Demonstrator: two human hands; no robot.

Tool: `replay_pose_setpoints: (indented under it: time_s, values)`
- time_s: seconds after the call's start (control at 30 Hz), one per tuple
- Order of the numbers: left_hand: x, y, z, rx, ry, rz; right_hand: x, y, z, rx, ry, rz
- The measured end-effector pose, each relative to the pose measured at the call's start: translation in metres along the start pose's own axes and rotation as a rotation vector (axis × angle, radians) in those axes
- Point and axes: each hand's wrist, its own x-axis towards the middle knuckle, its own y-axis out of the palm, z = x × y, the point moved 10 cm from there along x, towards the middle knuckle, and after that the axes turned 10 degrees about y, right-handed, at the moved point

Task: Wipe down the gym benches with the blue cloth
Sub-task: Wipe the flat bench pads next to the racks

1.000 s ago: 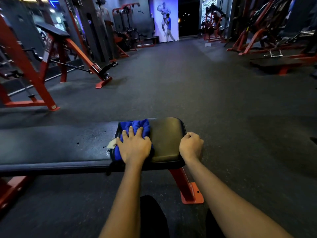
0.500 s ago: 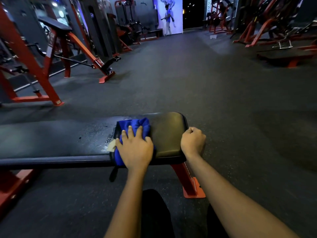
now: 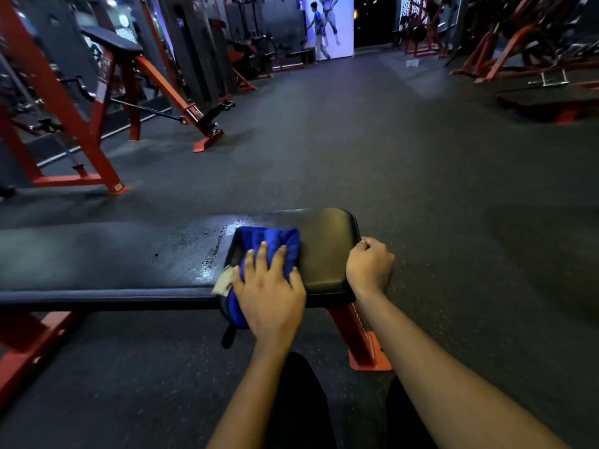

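Note:
A black padded gym bench [image 3: 97,260] on red legs runs across the lower middle of the view. On its right-hand seat pad [image 3: 327,251] lies the blue cloth [image 3: 275,244], partly draped over the near edge. My left hand [image 3: 269,293] presses flat on the cloth with straight fingers. My right hand [image 3: 369,267] grips the right end of the seat pad with curled fingers. Wet streaks show on the pad just left of the cloth.
Red-framed gym machines [image 3: 81,124] stand at the left, and more red equipment [image 3: 534,43] at the far right. A low bench [image 3: 551,102] sits at the right. A person [image 3: 317,30] stands far back by a lit poster. Dark rubber floor [image 3: 356,150] stretches ahead.
My left hand and the cloth have slid slightly toward the near edge of the seat pad. The view has tilted down a little. My right hand keeps its grip.

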Motion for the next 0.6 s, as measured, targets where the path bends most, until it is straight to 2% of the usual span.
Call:
replay_pose_setpoints:
  time_s: [0.1, 0.17, 0.23, 0.3, 0.37, 0.47, 0.53, 0.6]
  values:
    - [0.016, 0.013, -0.011, 0.041, 0.177, 0.182, -0.001, 0.0, 0.0, -0.001, -0.007, 0.006]
    - [0.037, 0.024, -0.004, 0.033, 0.229, 0.299, 0.0, -0.001, 0.0, -0.001, -0.001, 0.005]
    - [0.064, 0.034, 0.01, 0.012, 0.184, 0.383, 0.001, -0.001, 0.001, 0.003, 0.008, 0.004]
    - [0.087, 0.044, 0.018, 0.007, 0.036, 0.432, 0.0, 0.0, 0.002, -0.01, 0.011, -0.003]
    - [0.096, 0.057, -0.005, 0.035, 0.001, 0.46, 0.0, 0.0, 0.003, -0.008, 0.012, -0.015]
    - [0.095, 0.072, -0.054, -0.041, 0.235, 0.492, 0.001, 0.001, 0.004, 0.001, -0.003, -0.027]
    - [0.102, 0.07, -0.044, -0.107, 0.351, 0.512, 0.002, 0.003, 0.004, -0.005, -0.009, -0.023]
    - [0.119, 0.068, -0.005, -0.11, 0.362, 0.526, 0.002, 0.003, 0.003, -0.013, -0.014, -0.023]
